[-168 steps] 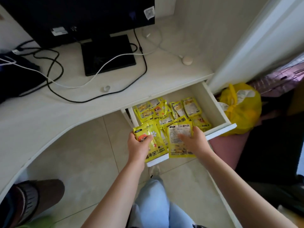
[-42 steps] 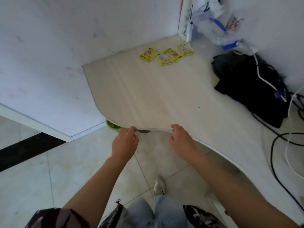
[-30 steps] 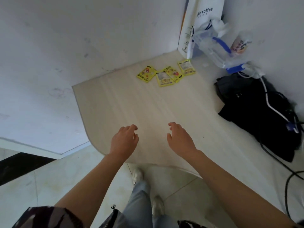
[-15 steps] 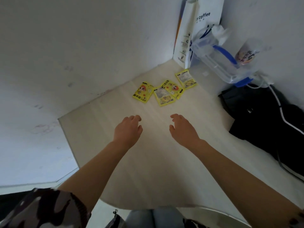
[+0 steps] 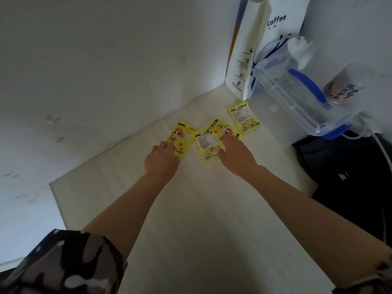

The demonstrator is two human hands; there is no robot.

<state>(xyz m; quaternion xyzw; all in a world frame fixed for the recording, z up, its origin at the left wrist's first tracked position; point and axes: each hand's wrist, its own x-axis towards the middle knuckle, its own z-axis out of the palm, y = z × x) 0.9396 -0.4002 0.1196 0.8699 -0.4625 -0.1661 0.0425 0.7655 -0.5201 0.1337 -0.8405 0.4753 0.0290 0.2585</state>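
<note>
A white coffee bag point(image 5: 248, 49) is propped up in the corner, a clear plastic bin point(image 5: 297, 98) is parked right beside it, and a black bag point(image 5: 350, 177) is dumped on the tabletop point(image 5: 191, 230).

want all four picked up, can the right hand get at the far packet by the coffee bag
Probably yes: the far packet lies flat just beyond the right hand, with nothing on top of it.
</note>
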